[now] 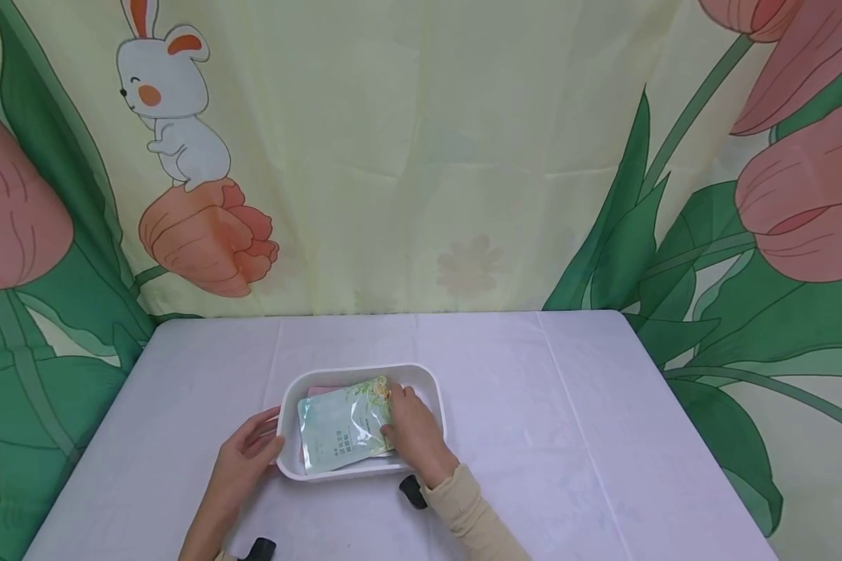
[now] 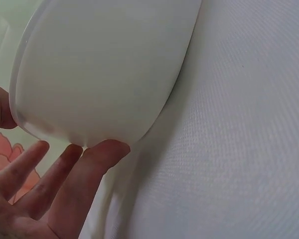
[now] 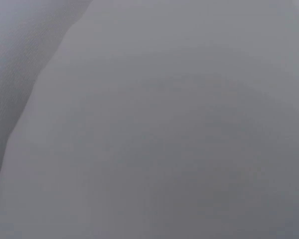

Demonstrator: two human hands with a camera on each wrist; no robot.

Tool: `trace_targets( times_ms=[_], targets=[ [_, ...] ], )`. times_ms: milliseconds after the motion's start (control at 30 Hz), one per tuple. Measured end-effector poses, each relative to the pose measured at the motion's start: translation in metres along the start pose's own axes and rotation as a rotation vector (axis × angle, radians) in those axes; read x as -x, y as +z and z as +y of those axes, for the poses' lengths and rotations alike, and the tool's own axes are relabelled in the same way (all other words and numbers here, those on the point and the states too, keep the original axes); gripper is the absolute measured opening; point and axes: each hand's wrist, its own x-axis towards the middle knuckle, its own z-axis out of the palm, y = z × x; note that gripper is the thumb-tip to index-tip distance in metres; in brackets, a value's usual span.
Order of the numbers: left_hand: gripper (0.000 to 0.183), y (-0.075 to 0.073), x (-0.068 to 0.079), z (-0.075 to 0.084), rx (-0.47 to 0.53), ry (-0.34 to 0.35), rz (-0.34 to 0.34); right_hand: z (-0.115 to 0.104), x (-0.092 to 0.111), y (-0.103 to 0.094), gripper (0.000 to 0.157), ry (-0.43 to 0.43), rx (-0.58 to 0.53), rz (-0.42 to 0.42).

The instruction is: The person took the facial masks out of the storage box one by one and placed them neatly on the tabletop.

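Observation:
A white rectangular tray (image 1: 354, 473) stands on the table, with flat foil packets inside. On top lies a pale blue-green sachet (image 1: 337, 427) with a yellow-green floral end and printed characters; it looks like a sheet-mask packet. The edge of a pink packet (image 1: 317, 390) shows beneath it. My left hand (image 1: 242, 454) holds the tray's left end, and in the left wrist view its fingertips press the smooth outer wall (image 2: 104, 74). Inside the tray, my right hand (image 1: 417, 428) pinches the sachet's right end. The right wrist view is filled by the tray's blurred outer wall (image 3: 159, 129).
A white cloth (image 1: 533, 436) with fold creases covers the table. Behind it hangs a curtain (image 1: 421, 156) printed with tulips and a rabbit. Black wrist-camera mounts (image 1: 412, 492) sit by both wrists, the right one close to the tray's near edge.

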Motion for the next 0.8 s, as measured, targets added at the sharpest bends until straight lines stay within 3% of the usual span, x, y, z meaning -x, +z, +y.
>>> trace_targets(
  times_ms=[133,400,800],
  targets=[
    [0.059,-0.0005,0.0022,-0.003,0.018,-0.012,-0.009,0.0011,0.0031,-0.0007,0.056,-0.007,-0.001,-0.011],
    [0.057,-0.0026,0.0038,0.0001,0.078,0.019,-0.014,0.0031,0.0033,-0.0046,0.033,-0.099,-0.061,0.075],
    [0.058,-0.0045,0.0046,0.0025,0.064,-0.013,-0.015,0.0061,-0.0006,-0.007,0.021,-0.148,-0.128,0.096]
  ],
)
